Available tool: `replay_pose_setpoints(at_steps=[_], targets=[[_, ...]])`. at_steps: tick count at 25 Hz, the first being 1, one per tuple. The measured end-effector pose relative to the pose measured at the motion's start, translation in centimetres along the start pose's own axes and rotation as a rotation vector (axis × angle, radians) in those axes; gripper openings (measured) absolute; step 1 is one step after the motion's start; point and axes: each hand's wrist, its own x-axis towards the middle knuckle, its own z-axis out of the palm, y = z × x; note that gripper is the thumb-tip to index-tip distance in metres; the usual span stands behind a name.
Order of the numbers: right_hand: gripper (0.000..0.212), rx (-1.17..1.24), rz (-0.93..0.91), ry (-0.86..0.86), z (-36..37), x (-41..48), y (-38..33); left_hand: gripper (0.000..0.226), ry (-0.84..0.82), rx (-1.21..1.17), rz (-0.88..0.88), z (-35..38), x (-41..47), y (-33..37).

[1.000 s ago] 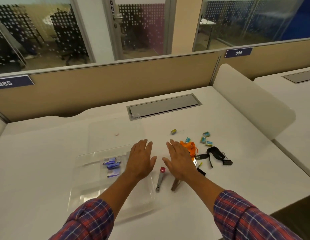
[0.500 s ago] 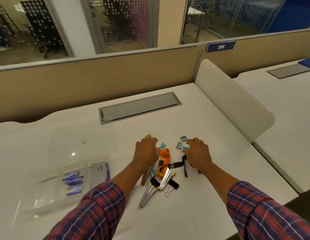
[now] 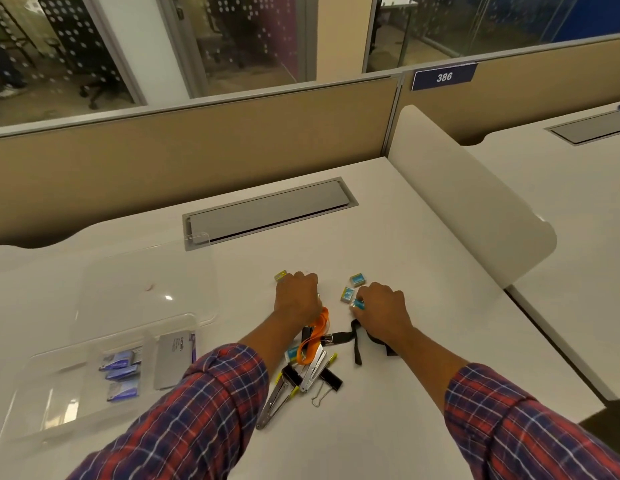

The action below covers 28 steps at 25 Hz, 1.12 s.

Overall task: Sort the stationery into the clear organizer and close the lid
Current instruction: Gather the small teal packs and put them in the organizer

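1. Blue-wrapped small packets sit at centre frame in the head view: the right hand (image 3: 381, 306) pinches one small blue packet (image 3: 357, 304) between its fingertips, with two more blue packets (image 3: 356, 280) lying just above and left of it on the white desk (image 3: 405, 237).
2. Curled over the upper end of the orange lanyard (image 3: 317, 332), the left hand (image 3: 297, 298) is clenched; whether it grasps anything I cannot tell. A yellow packet (image 3: 280, 276) lies just beside its knuckles.
3. At lower left the clear plastic organizer (image 3: 41, 403) stands open, its lid (image 3: 145, 282) laid back, purple packets (image 3: 120, 374) and a grey case inside.
4. Gathering looks to be the step in hand; next the packets need carrying left into a compartment.
5. Compared with half a second ago, both hands sit on the same pile, the right thumb now closed on the packet.
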Motion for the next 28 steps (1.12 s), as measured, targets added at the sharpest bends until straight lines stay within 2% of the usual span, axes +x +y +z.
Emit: replay_pose_setpoints(at_steps=[2,4,8,11,13,15,16,18,21,23,25,28], targets=[[0.025,0.047,0.021,-0.021,-0.1,0.2,0.1,0.043,-0.024,0.009,-0.004,0.3,0.3,0.2],[0.023,0.198,0.076,-0.035,-0.5,0.1,0.1,0.039,-0.026,-0.008,0.005,0.5,0.5,0.2],[0.01,0.893,0.25,-0.064,-2.4,0.1,0.7,0.036,0.098,-0.348,-0.048,0.3,0.4,-0.1],[0.027,1.442,0.349,-0.132,-4.1,0.2,0.8,0.025,0.214,-0.571,-0.094,-0.7,0.3,-0.9],[0.03,1.711,0.37,-0.174,-4.7,0.4,1.3,0.017,0.294,-0.666,-0.158,-1.4,0.5,-1.7],[0.026,1.821,0.387,-0.21,-5.1,0.9,1.6,0.016,0.349,-0.698,-0.228,-1.7,0.8,-2.8],[0.025,1.75,0.387,-0.196,-5.2,1.3,1.7,0.015,0.365,-0.686,-0.244,-1.7,1.0,-3.4],[0.031,1.337,0.314,-0.095,-4.8,2.3,1.8,0.012,0.355,-0.59,-0.259,-1.5,1.3,-4.5],[0.02,0.751,0.086,0.051,-3.6,3.4,2.2,0.037,0.235,-0.304,-0.263,-0.8,1.7,-5.8],[0.023,0.514,-0.025,0.033,-2.5,4.0,2.6,0.046,0.159,-0.188,-0.222,-0.1,1.7,-6.4],[0.033,0.312,-0.056,-0.005,-1.6,4.6,3.0,0.051,0.112,-0.102,-0.166,0.6,1.7,-6.7],[0.042,0.183,-0.086,-0.003,-0.3,5.2,3.2,0.06,0.104,-0.076,-0.138,1.4,1.6,-6.6]])
